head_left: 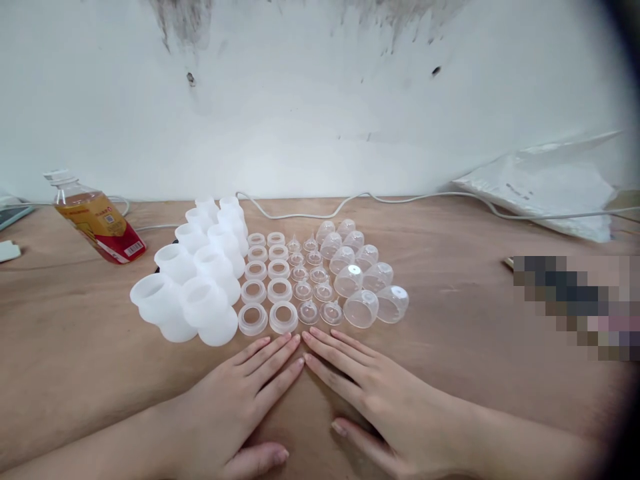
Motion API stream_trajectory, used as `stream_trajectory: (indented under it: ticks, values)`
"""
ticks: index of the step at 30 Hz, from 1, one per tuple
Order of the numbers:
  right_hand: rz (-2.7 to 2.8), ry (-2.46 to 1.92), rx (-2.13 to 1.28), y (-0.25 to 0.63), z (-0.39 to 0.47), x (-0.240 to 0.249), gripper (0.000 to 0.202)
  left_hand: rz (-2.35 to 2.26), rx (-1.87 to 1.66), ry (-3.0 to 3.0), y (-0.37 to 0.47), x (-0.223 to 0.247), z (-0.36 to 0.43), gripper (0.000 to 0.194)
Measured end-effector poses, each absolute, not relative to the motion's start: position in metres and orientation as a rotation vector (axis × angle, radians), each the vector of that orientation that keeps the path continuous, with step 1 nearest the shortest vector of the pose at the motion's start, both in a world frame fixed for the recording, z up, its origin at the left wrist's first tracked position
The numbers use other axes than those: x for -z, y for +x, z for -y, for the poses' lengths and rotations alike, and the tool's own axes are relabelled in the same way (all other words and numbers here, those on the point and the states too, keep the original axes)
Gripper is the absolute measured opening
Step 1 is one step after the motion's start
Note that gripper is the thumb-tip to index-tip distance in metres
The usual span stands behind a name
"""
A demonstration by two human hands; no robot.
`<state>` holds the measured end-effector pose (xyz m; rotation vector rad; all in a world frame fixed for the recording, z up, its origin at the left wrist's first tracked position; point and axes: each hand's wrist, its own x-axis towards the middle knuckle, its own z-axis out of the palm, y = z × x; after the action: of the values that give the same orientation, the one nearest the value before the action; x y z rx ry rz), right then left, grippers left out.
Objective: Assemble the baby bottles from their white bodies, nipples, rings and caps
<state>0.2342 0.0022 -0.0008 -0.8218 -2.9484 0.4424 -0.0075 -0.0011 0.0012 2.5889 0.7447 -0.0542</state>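
My left hand (250, 387) lies flat on the brown tabletop (450, 280), fingers stretched out and holding nothing. Opposite it, my right hand (360, 387) rests the same way, its fingertips close to the left ones. Just beyond the fingers stand paired rows of parts. On the left are several frosted white baby bottles (210, 310) without lids. Beside them lie translucent collar rings (283, 317), then clear bottle nipples (331, 312). Clear dome caps (361, 309) form the rows on the right, nearest my right hand.
A drink bottle (100, 223) with amber liquid stands at the left. A pale cable (320, 216) runs along the wall (300, 100). At the back right lies a clear plastic bag (550, 183). A pixelated patch (585, 303) hides something at the right. A white object (9, 251) sits far left.
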Motion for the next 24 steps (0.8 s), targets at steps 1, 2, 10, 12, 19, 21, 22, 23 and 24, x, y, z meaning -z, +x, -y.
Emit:
stream_trajectory:
  ticks: [1, 2, 10, 12, 19, 21, 22, 23, 24]
  values:
    - [2.943, -0.819, -0.440, 0.234, -0.002, 0.001, 0.062, -0.741, 0.056, 2.593, -0.007, -0.002, 0.001, 0.075]
    - [2.938, -0.819, -0.435, 0.235, -0.003, 0.001, 0.062, -0.758, 0.038, 2.602, -0.007, -0.002, 0.001, 0.075]
    - [2.676, -0.876, -0.058, 0.230, -0.010, 0.001, 0.031, -0.755, -0.473, 2.757, -0.014, 0.006, 0.008, 0.054]
    - [2.535, -1.007, 0.176, 0.224, -0.018, -0.004, 0.025, -0.889, -0.672, 2.815, -0.009, 0.005, 0.006, 0.048]
    - [2.542, -1.186, 0.413, 0.202, -0.044, -0.007, 0.011, -1.409, -0.273, 3.012, 0.025, -0.004, -0.015, 0.029]
    - [2.512, -1.129, 0.378, 0.203, -0.045, -0.007, 0.014, -1.400, -0.283, 3.054, 0.026, -0.001, -0.016, 0.023]
    - [2.484, -1.091, 0.354, 0.204, -0.044, -0.008, 0.014, -1.393, -0.326, 3.051, 0.025, 0.001, -0.015, 0.022]
    - [2.453, -1.050, 0.322, 0.206, -0.044, -0.009, 0.013, -1.386, -0.382, 3.023, 0.024, 0.002, -0.014, 0.022]
    - [2.419, -1.011, 0.278, 0.207, -0.043, -0.012, 0.012, -1.373, -0.454, 2.970, 0.022, 0.001, -0.013, 0.023]
